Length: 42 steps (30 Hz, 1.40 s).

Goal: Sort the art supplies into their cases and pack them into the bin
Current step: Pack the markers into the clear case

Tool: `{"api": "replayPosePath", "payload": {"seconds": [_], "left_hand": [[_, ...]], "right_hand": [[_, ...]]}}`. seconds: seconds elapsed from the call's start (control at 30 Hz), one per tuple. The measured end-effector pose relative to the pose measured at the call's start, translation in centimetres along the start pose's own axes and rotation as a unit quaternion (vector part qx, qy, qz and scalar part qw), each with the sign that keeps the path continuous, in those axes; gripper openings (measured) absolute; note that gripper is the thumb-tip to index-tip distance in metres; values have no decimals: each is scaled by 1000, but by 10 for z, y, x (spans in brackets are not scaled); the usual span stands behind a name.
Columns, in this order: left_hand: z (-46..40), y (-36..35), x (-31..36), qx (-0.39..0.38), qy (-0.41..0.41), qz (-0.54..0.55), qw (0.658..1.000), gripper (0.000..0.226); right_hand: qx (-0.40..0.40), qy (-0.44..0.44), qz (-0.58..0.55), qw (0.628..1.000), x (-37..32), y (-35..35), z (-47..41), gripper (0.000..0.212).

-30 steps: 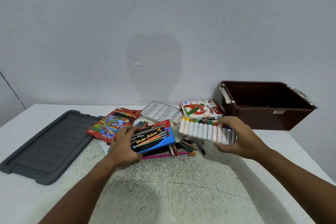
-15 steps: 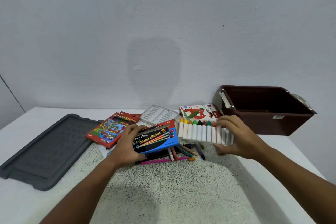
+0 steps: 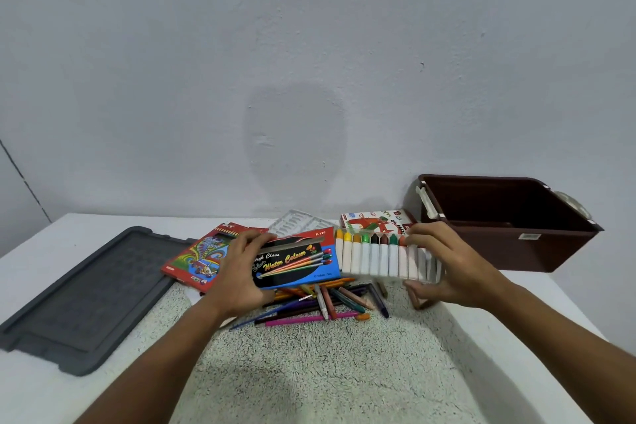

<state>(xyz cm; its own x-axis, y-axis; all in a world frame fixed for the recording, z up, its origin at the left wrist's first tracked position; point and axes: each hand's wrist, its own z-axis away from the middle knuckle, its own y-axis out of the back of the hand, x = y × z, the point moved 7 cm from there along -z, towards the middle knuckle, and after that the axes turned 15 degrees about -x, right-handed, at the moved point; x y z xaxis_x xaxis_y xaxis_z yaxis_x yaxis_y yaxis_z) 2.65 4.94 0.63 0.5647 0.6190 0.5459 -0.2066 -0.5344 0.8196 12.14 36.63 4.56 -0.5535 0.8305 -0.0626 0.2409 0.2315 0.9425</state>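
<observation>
Head view: left hand point(image 3: 241, 272) grips the left end of a blue-and-red "Water Colour" box point(image 3: 296, 256), fingers point(image 3: 253, 238) curled over its top edge, thumb under it; box held up off the worktop point(image 3: 537, 313), tilted. Right hand point(image 3: 451, 268) clamps the right end of a tray of paint tubes point(image 3: 378, 256), white tubes with coloured caps in a row, fingers on top, thumb below; tray lifted, its left end just beside the box's right end. Loose coloured pencils and crayons point(image 3: 330, 299) piled on a speckled mat point(image 3: 320, 361) under both items. Red colour pencil box point(image 3: 203, 256) lies flat left of the left hand, partly behind it. Clear plastic insert tray point(image 3: 299, 222) and oil pastel box point(image 3: 375, 222) sit behind, near the wall. Brown bin point(image 3: 509, 220) stands open at the far right, apart from the pile. Grey bin lid point(image 3: 86, 293) lies flat at far left.
</observation>
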Motion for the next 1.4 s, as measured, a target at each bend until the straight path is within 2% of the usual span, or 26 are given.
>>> {"api": "replayPosePath", "payload": {"seconds": [0.37,0.6,0.87,1.1,1.4], "left_hand": [[-6,8,7,32,-18,-31,999,96],[-13,6,9,18,-28,-77,996,100],[-13,-3,-1,-45,37,73,996,122],[-8,-12,-2,-89,31,151,984,94],[-7,-8,-7,-91,35,148,984,96]], "right_hand": [[1,27,24,999,2,11,-2,67],[-7,27,19,999,6,10,5,67],[42,12,-10,999,6,21,7,67],[46,-4,-23,999,6,16,8,67],[10,23,-5,1000,-2,24,2,69]]}}
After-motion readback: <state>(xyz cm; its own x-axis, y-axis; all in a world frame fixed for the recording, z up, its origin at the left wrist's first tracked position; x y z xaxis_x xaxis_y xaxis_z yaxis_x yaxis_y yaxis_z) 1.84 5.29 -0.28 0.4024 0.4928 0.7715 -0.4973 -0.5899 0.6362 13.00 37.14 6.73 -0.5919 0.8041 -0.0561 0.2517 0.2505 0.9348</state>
